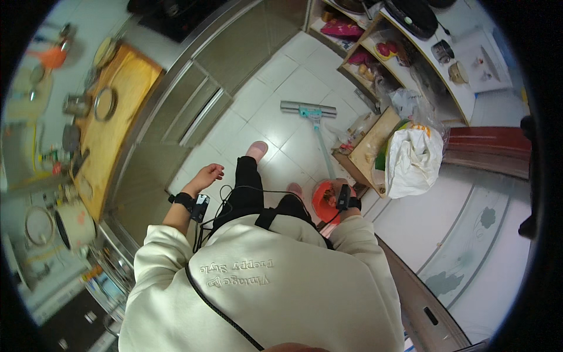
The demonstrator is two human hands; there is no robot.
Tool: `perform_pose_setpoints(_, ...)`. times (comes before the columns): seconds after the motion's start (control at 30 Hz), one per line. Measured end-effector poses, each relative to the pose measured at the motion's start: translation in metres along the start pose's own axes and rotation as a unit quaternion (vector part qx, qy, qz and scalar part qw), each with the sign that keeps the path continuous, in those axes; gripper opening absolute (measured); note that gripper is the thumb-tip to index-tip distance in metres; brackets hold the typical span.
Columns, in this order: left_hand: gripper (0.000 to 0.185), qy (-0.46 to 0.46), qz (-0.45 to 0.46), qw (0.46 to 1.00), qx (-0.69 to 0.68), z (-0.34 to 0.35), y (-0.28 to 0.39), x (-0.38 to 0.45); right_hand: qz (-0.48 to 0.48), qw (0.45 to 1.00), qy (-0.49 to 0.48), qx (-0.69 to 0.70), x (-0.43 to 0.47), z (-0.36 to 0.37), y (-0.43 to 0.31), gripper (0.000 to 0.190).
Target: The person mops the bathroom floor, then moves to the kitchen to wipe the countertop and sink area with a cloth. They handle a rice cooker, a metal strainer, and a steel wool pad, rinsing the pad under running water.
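My left hand (pixel 208 177) hangs over the tiled floor at the left, fingers loosely curled and apart, holding nothing. At the right, my right hand (pixel 338 193) is around the upper part of a sponge mop's light teal handle (pixel 324 149); the black device strapped to the wrist hides part of the fingers. The mop head (pixel 309 110), grey with a teal joint, lies on the white tiles ahead of my feet. Beneath my right hand stands a red bucket (pixel 322 213) with brownish scraps inside.
Low cabinets (pixel 176 110) line the left side, under a wooden board (pixel 118 97). Open shelves (pixel 407 75) with bags and food stand at the upper right. A white sack (pixel 414 163) rests by a wooden box (pixel 374 140). A black cable crosses my legs.
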State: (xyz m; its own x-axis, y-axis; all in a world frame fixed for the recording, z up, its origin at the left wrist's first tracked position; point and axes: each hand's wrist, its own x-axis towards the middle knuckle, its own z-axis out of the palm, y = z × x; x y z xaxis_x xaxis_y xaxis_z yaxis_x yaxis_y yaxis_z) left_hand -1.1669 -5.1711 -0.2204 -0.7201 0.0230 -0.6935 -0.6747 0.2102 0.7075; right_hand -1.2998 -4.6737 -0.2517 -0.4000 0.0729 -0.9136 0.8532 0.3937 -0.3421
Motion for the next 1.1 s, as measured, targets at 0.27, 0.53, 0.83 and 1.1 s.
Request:
perform_pose_setpoints(0.27, 0.029, -0.298, -0.017, 0.946, 0.126, -0.050, 0.106, 0.172, 0.058, 0.939, -0.099, 0.325, -0.012, 0.099, 0.035, 0.025)
perform_pose_setpoints(0.53, 0.033, -0.472, -0.013, 0.866, 0.162, 0.062, 0.112, 0.228, 0.060, 0.957, -0.020, 0.283, -0.162, 0.162, 0.096, 0.046)
perform_pose_setpoints(0.83, 0.036, -0.380, -0.303, 0.868, 0.102, 0.212, 0.012, 0.167, 0.118, 0.992, 0.045, 0.001, -0.360, 0.227, 0.109, 0.069)
perform_pose_setpoints(1.1, 0.020, -0.433, -0.283, 0.855, 0.015, 0.223, -0.079, 0.198, 0.117, 0.985, 0.096, 0.088, -0.354, 0.301, 0.147, 0.065)
